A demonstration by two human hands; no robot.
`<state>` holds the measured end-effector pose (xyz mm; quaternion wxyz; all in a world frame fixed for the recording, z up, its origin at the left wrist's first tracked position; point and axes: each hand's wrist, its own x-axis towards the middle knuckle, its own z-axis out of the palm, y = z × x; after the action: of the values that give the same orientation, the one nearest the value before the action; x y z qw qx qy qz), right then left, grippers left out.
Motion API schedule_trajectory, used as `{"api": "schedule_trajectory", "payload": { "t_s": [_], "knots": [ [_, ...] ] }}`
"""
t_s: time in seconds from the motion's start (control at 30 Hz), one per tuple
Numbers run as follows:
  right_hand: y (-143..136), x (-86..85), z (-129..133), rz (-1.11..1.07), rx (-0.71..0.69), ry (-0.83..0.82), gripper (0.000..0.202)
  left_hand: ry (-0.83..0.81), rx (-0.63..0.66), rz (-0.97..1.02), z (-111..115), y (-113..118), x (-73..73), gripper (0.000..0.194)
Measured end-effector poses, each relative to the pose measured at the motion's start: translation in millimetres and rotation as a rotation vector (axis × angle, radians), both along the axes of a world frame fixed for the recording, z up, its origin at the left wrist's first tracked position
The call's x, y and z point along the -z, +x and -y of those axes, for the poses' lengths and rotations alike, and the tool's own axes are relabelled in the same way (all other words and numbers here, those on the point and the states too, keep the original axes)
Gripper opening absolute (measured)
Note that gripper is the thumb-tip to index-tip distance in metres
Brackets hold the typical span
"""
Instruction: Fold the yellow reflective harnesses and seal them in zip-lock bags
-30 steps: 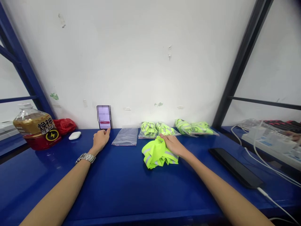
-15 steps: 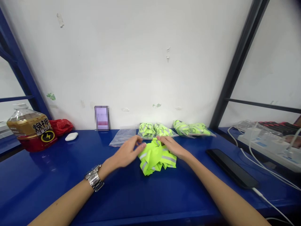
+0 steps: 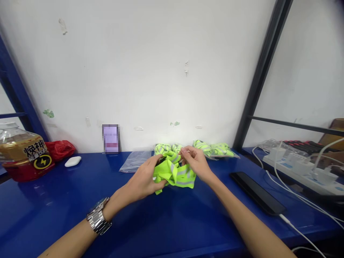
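A crumpled neon-yellow fabric piece with silver-grey stripes (image 3: 174,172) is raised a little over the blue table. My left hand (image 3: 146,178) grips its left side, thumb in front and fingers behind. At its upper right, my right hand (image 3: 195,162) is closed, thumb and fingertips pinched at the fabric's top edge. A flat clear zip bag (image 3: 135,161) lies behind my left hand. Bags of similar yellow fabric (image 3: 222,149) rest along the wall, partly hidden behind my right hand.
On the blue table (image 3: 120,222), a black phone (image 3: 258,192) with a white cable lies at right, near a power strip (image 3: 303,168). At left are a large bottle (image 3: 24,154), a red bag (image 3: 60,149) and a white case (image 3: 72,161). A small screen (image 3: 111,139) leans on the wall.
Both hands have closed on the yellow fabric, which is now lifted and bunched differently. The view has shifted slightly, moving the surroundings left in the picture.
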<state>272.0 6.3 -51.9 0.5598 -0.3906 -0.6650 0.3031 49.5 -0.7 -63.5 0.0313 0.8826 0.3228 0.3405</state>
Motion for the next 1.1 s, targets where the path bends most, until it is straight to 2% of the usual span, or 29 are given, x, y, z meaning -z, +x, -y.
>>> {"api": "schedule_trajectory", "payload": {
  "t_s": [0.1, 0.17, 0.33, 0.5, 0.57, 0.67, 0.77, 0.87, 0.97, 1.1],
  "knots": [
    [4.4, -1.5, 1.0, 0.091, -0.012, 0.015, 0.044, 0.244, -0.066, -0.06, -5.4, -5.2, 3.5, 0.071],
    [4.9, 0.0, 1.3, 0.179, 0.023, 0.075, 0.042, 0.271, -0.055, -0.143, -6.6, -7.7, 4.6, 0.073],
    [1.3, 3.4, 4.7, 0.37, 0.031, 0.127, 0.041, 0.068, 0.05, -0.26, -4.4, -13.5, 2.1, 0.058],
    [0.8, 1.5, 11.9, 0.567, -0.07, 0.109, 0.04, -0.116, 0.109, -0.278, -6.7, -16.2, 2.3, 0.06],
    [0.0, 0.5, 16.1, 0.64, -0.125, 0.092, 0.041, -0.141, 0.109, -0.249, -6.5, -14.7, 0.1, 0.055],
    [-4.1, 0.7, 21.3, 0.772, -0.139, 0.149, 0.053, -0.159, 0.12, -0.234, -4.5, -12.2, -4.0, 0.038],
    [-8.2, 2.5, 21.7, 0.856, -0.113, 0.248, 0.038, -0.148, 0.107, -0.207, -3.6, -11.3, -4.3, 0.034],
    [-7.7, 2.7, 17.0, 0.798, -0.039, 0.297, 0.038, -0.06, 0.055, -0.099, -4.2, -11.2, -2.3, 0.04],
    [-4.9, -0.1, 11.8, 0.618, 0.069, 0.271, 0.046, 0.087, 0.022, -0.002, -3.4, -10.3, -2.2, 0.042],
    [-6.1, -6.0, 11.2, 0.363, 0.108, 0.215, 0.046, 0.195, 0.043, -0.022, 1.4, -6.5, -1.4, 0.037]
  ]
}}
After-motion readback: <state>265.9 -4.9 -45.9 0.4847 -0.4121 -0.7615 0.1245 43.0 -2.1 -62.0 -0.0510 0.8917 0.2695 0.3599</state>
